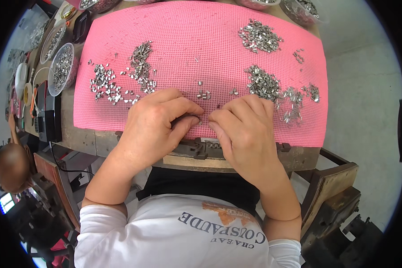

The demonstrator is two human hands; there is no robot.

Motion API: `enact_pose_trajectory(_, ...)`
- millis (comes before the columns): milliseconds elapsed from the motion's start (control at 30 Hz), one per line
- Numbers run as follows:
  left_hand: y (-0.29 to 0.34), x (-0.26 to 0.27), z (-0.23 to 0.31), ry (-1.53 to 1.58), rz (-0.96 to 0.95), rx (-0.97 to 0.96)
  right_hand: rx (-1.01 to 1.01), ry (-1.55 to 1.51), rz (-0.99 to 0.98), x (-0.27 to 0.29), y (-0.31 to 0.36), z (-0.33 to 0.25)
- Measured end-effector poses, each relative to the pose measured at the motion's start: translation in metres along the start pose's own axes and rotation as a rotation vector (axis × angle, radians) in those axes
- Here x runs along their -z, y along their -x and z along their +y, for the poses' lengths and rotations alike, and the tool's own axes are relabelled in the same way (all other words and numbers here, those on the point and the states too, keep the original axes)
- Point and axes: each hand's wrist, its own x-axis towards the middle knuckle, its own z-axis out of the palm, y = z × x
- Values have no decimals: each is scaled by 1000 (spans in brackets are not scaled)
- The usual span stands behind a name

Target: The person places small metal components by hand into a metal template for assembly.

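Observation:
My left hand (154, 118) and my right hand (248, 129) meet over the near edge of a pink textured mat (187, 40). Thumb and forefinger of each are pinched together, their tips a little apart; anything held there is too small to make out. Just beyond the fingertips lie a few short silver metal pieces (203, 94). Flat metal bits (106, 84) and a strip of small metal parts (140, 62) are spread beyond my left hand. A heap of short metal pieces (262, 82) and loose thin pins (292, 105) lie beyond my right hand.
Another metal heap (259, 35) sits at the mat's far right. Plastic tubs of metal parts (62, 69) line the left and far sides. A dark metal fixture (198, 148) is on the wooden table's near edge. At far left is another person (13, 165).

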Motion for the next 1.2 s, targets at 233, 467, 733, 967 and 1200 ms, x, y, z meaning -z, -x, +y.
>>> enact_pose_trajectory(233,1,4,-5,62,8,1,-34,-2,26,10,0,4)
enact_pose_trajectory(467,2,2,-5,22,-13,-91,-15,-15,-6,9,0,-8)
enact_pose_trajectory(733,1,-2,0,-202,7,-228,-27,85,-5,12,-1,-7)
enact_pose_trajectory(967,-1,0,6,-221,-11,-254,-67,201,78,20,13,1)
enact_pose_trajectory(1200,-4,0,9,-269,-39,-210,-146,151,178,23,23,17)
